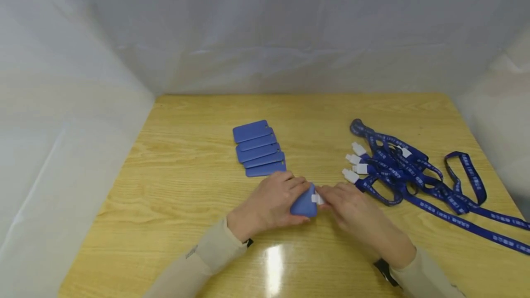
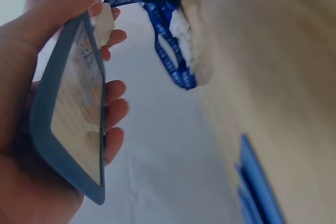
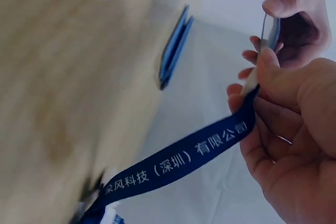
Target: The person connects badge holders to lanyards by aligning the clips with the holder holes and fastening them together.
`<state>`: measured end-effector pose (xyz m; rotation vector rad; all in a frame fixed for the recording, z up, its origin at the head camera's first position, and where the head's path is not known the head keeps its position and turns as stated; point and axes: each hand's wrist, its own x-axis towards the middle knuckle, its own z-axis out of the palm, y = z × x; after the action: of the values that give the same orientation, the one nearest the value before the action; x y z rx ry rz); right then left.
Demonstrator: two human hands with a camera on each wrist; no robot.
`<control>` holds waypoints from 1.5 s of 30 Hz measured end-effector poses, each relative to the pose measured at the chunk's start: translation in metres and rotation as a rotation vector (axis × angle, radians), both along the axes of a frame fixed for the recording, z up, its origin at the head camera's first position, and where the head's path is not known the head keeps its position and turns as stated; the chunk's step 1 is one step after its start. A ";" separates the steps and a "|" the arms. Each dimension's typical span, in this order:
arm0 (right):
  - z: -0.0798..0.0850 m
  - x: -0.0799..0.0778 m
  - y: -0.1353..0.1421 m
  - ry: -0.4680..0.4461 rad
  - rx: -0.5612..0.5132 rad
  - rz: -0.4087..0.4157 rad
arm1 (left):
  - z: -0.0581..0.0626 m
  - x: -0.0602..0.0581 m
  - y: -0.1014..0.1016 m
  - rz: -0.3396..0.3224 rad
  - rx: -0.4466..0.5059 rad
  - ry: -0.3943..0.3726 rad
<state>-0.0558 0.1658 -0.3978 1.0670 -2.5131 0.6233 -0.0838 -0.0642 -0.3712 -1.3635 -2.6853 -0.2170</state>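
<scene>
My left hand grips a blue badge holder by its edges, fingers on one side and thumb on the other. In the left wrist view the badge holder shows a clear window inside a blue frame. My right hand pinches the white plastic clip of a lanyard right at the holder's end. From that clip a dark blue lanyard strap with white lettering runs down to the pile, as the right wrist view shows. The clip's inner side is hidden by the fingers.
Several blue badge holders lie overlapped in a row beyond my left hand. To the right, a tangled pile of blue lanyards with white clips spreads over the wooden table. Pale sheeting hangs behind the table.
</scene>
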 end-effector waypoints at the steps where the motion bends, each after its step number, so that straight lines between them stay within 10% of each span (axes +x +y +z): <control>1: -0.001 0.001 0.000 -0.031 0.005 0.001 | -0.001 0.002 0.000 0.004 -0.024 -0.012; 14: -0.021 0.009 -0.002 -0.332 0.120 0.046 | -0.029 0.022 0.006 0.059 -0.219 -0.218; 21: -0.025 0.012 -0.004 -0.375 0.182 0.028 | -0.040 0.031 0.006 0.048 -0.184 -0.192; 45: -0.028 0.017 -0.008 -0.197 0.275 0.007 | -0.047 0.036 0.008 0.066 -0.292 -0.128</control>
<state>-0.0392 0.1578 -0.4257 1.1570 -2.8298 0.4094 -0.0479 -0.0561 -0.4182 -1.3712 -2.9566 0.1037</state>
